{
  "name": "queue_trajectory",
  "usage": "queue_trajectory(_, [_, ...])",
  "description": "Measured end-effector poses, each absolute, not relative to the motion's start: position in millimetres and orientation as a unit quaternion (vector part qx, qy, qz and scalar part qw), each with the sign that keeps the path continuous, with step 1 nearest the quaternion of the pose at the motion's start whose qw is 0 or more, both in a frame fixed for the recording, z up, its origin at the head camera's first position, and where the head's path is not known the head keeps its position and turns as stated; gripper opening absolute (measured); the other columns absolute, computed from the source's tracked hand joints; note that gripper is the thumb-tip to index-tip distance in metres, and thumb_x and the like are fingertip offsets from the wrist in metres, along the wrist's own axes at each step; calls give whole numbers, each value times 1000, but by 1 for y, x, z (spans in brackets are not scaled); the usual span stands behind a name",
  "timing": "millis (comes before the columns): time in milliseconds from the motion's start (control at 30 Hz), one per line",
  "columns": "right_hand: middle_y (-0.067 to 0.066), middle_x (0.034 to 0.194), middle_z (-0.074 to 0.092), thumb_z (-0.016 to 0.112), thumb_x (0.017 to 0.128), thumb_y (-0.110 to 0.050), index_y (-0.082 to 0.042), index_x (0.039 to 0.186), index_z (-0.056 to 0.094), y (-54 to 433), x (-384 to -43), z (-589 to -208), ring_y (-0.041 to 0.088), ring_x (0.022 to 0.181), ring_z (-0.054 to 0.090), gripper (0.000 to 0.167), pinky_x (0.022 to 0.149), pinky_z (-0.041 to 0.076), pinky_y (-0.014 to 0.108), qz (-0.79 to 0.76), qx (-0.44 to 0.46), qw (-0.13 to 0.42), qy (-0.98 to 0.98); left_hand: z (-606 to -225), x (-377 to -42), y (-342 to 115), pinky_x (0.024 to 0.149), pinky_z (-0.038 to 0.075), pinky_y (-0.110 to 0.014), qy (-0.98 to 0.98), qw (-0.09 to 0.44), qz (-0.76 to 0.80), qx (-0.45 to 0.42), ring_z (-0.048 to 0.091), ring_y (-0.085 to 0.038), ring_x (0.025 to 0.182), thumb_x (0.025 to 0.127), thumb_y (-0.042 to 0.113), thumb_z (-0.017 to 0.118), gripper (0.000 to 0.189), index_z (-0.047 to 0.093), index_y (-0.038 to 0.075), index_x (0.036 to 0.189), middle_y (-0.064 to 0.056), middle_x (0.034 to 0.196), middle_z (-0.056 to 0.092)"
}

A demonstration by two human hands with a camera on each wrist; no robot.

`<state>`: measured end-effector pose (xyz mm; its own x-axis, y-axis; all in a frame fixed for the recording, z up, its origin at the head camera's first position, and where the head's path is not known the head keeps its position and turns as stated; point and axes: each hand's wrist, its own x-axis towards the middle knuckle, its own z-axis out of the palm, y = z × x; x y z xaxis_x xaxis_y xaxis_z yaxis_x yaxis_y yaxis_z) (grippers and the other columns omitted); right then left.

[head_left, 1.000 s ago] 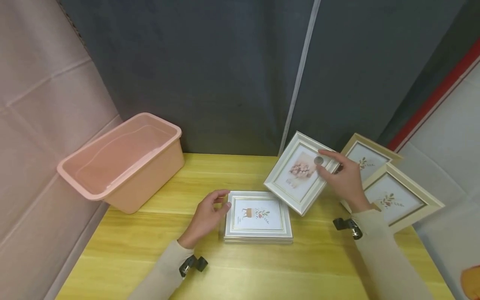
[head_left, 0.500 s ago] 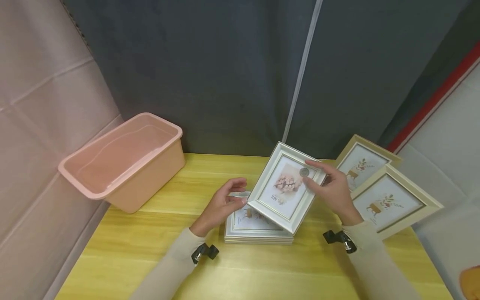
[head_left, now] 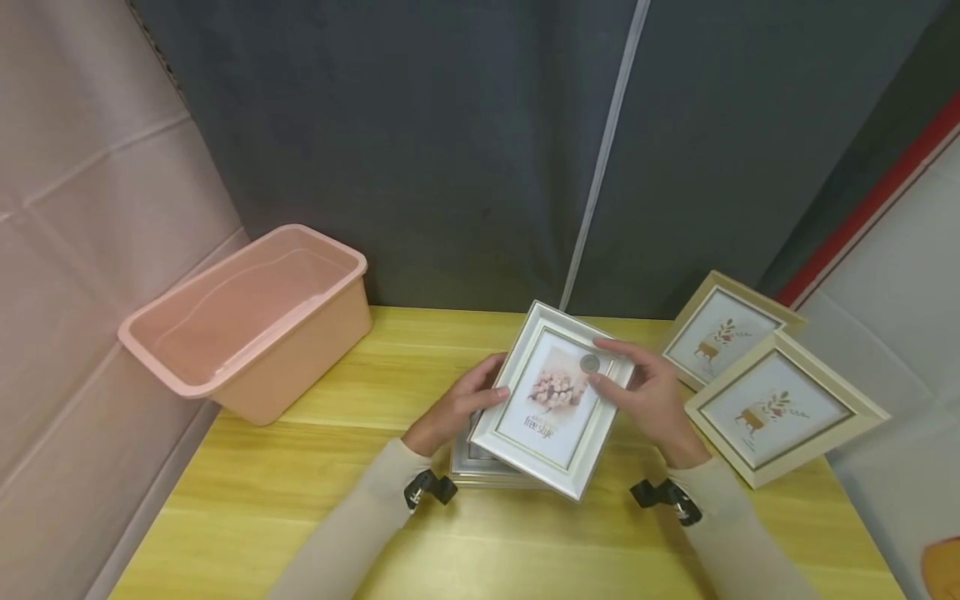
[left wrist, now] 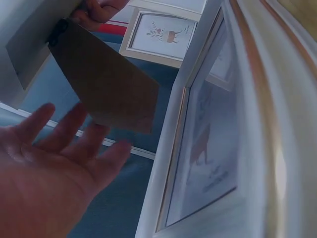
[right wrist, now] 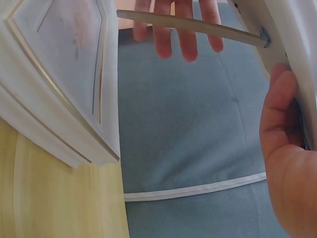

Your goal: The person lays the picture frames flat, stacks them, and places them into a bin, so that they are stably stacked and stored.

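Note:
A white picture frame (head_left: 551, 400) with a pink flower print is tilted above a stack of white picture frames (head_left: 495, 479). My right hand (head_left: 656, 400) grips its upper right edge, with the thumb on the front by a round grey sticker (head_left: 590, 363). At the opposite edge is my left hand (head_left: 453, 408), thumb at the front rim and fingers spread behind. In the left wrist view those fingers reach out straight near the brown stand flap (left wrist: 109, 79), which is swung out from the back. The held frame covers most of the stack's top print.
Two beige picture frames (head_left: 787, 404) stand propped at the right, showing deer-and-flower prints. A pink plastic bin (head_left: 292, 350) sits at the back left of the yellow wooden table (head_left: 465, 550). A dark grey curtain (head_left: 420, 167) hangs behind the table.
My right hand has brought the white frame left and toward me, over the stack. My left hand has moved right to its left edge. The beige frames and bin have stayed put.

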<state>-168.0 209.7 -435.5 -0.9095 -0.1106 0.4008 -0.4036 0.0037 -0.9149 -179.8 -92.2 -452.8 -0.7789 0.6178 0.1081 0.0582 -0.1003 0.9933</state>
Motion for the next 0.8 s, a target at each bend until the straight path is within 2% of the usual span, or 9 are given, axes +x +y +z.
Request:
queue_trajectory(133, [-4, 125, 71, 73, 83, 22, 9, 133, 66, 209, -168, -438, 10, 93, 76, 52, 65, 64, 34, 686, 183, 109, -696, -455, -177, -93, 88, 61, -31, 636, 230, 687, 265, 73, -15, 99, 107, 27, 46, 60, 34, 5, 162, -29, 135, 61])
queue_trajectory(367, [-3, 132, 67, 74, 86, 17, 5, 141, 63, 213, -171, -444, 9, 100, 73, 57, 71, 64, 31, 671, 159, 116, -715, -457, -170, -95, 93, 56, -26, 667, 198, 676, 242, 64, -16, 113, 105, 20, 58, 58, 41, 5, 158, -25, 145, 57])
queue_trajectory(533, [3, 138, 62, 76, 90, 9, 0, 146, 60, 214, -171, -447, 5, 96, 73, 58, 69, 64, 29, 641, 110, 127, -749, -462, -158, -96, 91, 57, -25, 673, 180, 683, 219, 66, -16, 113, 102, 14, 66, 70, 32, 7, 163, -28, 145, 56])
queue_trajectory(700, [14, 144, 59, 76, 94, 1, -9, 150, 60, 214, -172, -448, 2, 92, 73, 59, 69, 64, 27, 632, 60, 141, -760, -468, -142, -93, 92, 58, -24, 669, 128, 705, 195, 65, -18, 115, 98, 6, 69, 80, 27, 12, 166, -27, 144, 54])
queue_trajectory(800, [11, 141, 61, 76, 93, 1, -12, 149, 61, 213, -172, -450, 4, 89, 73, 59, 68, 63, 28, 646, 41, 155, -746, -470, -134, -89, 93, 59, -25, 654, 101, 728, 176, 62, -20, 119, 97, 3, 70, 83, 27, 14, 167, -24, 145, 52])
